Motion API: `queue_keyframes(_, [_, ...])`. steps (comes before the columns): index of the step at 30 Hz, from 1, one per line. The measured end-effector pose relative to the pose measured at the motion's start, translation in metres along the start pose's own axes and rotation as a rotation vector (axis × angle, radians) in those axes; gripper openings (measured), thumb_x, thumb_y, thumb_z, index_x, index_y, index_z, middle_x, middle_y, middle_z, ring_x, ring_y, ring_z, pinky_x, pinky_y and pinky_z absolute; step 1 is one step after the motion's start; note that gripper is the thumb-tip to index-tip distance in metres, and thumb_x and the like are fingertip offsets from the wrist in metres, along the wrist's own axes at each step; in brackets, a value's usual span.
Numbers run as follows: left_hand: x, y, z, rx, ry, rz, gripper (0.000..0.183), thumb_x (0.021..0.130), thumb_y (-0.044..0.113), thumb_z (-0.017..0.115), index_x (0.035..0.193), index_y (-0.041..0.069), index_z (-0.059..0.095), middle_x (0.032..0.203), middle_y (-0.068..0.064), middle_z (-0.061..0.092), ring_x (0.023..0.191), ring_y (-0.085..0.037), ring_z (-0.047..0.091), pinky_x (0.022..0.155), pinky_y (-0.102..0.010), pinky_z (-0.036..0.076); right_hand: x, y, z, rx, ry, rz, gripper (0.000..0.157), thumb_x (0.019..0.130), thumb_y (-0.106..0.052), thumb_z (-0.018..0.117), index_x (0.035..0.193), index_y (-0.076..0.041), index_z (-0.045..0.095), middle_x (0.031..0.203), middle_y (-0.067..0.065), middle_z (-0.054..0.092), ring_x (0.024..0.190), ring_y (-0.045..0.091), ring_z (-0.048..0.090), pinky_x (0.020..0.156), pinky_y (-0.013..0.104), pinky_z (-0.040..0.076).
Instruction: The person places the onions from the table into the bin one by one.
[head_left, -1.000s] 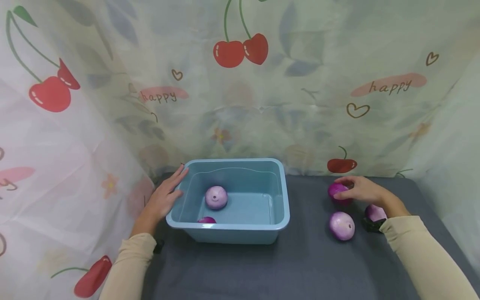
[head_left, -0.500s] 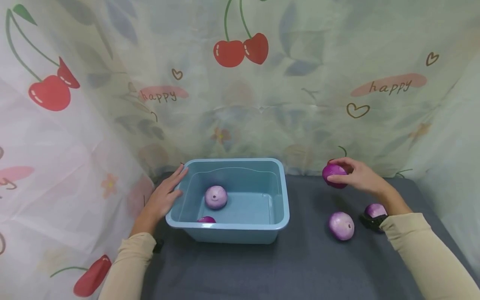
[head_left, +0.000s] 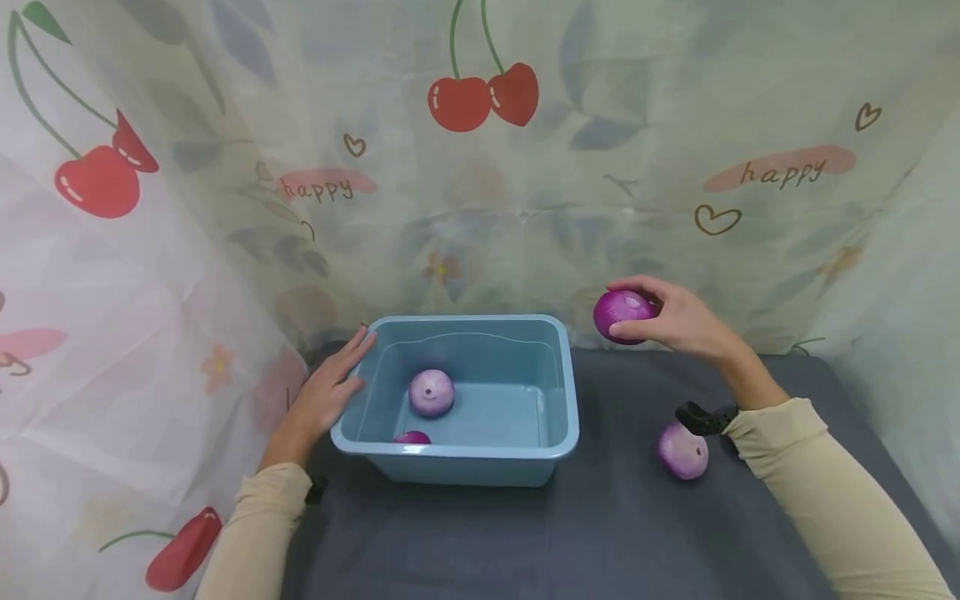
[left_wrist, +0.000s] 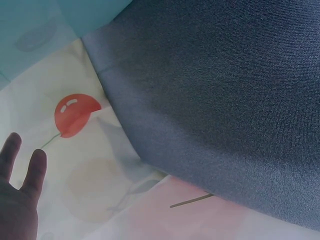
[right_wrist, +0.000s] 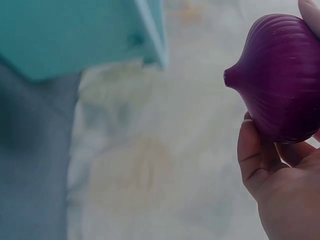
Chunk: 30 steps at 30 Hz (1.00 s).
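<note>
My right hand (head_left: 678,321) grips a purple onion (head_left: 622,317) in the air, right of the blue plastic bin (head_left: 465,452). The right wrist view shows fingers and thumb around the onion (right_wrist: 285,80), its stem tip pointing left. My left hand (head_left: 324,398) rests with fairly straight fingers against the bin's left rim. Inside the bin lie a pale purple onion (head_left: 431,393) and a darker onion (head_left: 412,437), the latter mostly hidden by the front wall. In the left wrist view, two fingers of the left hand (left_wrist: 20,200) appear at the lower left.
Another pale onion (head_left: 683,452) lies on the dark grey tablecloth (head_left: 540,542), beneath the black band (head_left: 705,418) at my right wrist. A cherry-printed curtain (head_left: 525,192) hangs behind the table and along its sides.
My right hand has lifted the purple onion off the table and carried it up and left toward the bin. The other pale onion is now hidden behind my right forearm. The left hand stays put.
</note>
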<state>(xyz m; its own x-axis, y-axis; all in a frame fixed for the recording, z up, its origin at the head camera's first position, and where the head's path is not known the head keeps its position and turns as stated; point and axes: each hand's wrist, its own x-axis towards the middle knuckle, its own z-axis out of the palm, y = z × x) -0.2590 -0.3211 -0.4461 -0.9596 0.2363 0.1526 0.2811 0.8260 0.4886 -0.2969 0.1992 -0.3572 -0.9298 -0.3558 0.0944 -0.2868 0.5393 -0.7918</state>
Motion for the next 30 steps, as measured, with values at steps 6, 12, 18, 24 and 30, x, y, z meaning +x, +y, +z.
queue_keyframes(6, [-0.001,0.001,-0.002,-0.003,-0.007,-0.010,0.058,0.099,0.029,0.040,0.151,0.039,0.018,0.163,0.005,0.012,0.147,-0.036,0.021,0.108,-0.069,0.022,0.018,-0.036,0.017,0.039,-0.042,-0.084,0.058,0.079,-0.030,0.076,0.132,-0.030,0.052,0.130,0.000,0.054,0.111,0.023,0.056,0.081,0.035,0.055])
queue_keyframes(12, [-0.002,0.003,-0.001,-0.003,-0.009,-0.006,0.057,0.099,0.030,0.039,0.151,0.038,0.019,0.163,0.004,0.013,0.147,-0.037,0.022,0.108,-0.070,0.022,0.039,-0.062,0.038,0.061,-0.100,-0.140,0.060,0.076,-0.038,0.078,0.129,-0.034,0.053,0.125,-0.002,0.056,0.110,0.022,0.056,0.081,0.038,0.057])
queue_keyframes(18, [-0.001,0.003,0.001,-0.011,-0.012,0.001,0.057,0.099,0.030,0.040,0.151,0.038,0.020,0.163,0.005,0.012,0.147,-0.037,0.022,0.108,-0.070,0.022,0.059,-0.077,0.062,0.087,-0.146,-0.153,0.065,0.072,-0.043,0.080,0.129,-0.032,0.052,0.123,-0.003,0.056,0.110,0.021,0.057,0.082,0.038,0.057])
queue_keyframes(24, [0.000,0.002,0.001,-0.003,-0.008,0.002,0.058,0.098,0.029,0.041,0.151,0.038,0.020,0.163,0.006,0.013,0.147,-0.037,0.022,0.108,-0.069,0.023,0.081,-0.089,0.093,0.110,-0.174,-0.162,0.066,0.073,-0.043,0.079,0.130,-0.026,0.052,0.123,-0.002,0.056,0.110,0.020,0.057,0.083,0.037,0.056])
queue_keyframes(30, [-0.002,0.003,-0.001,-0.011,-0.006,-0.010,0.058,0.099,0.030,0.041,0.151,0.040,0.019,0.163,0.007,0.012,0.147,-0.036,0.021,0.108,-0.069,0.022,0.099,-0.094,0.128,0.134,-0.228,-0.211,0.065,0.075,-0.036,0.078,0.132,-0.021,0.052,0.126,0.001,0.054,0.113,0.021,0.054,0.083,0.035,0.056])
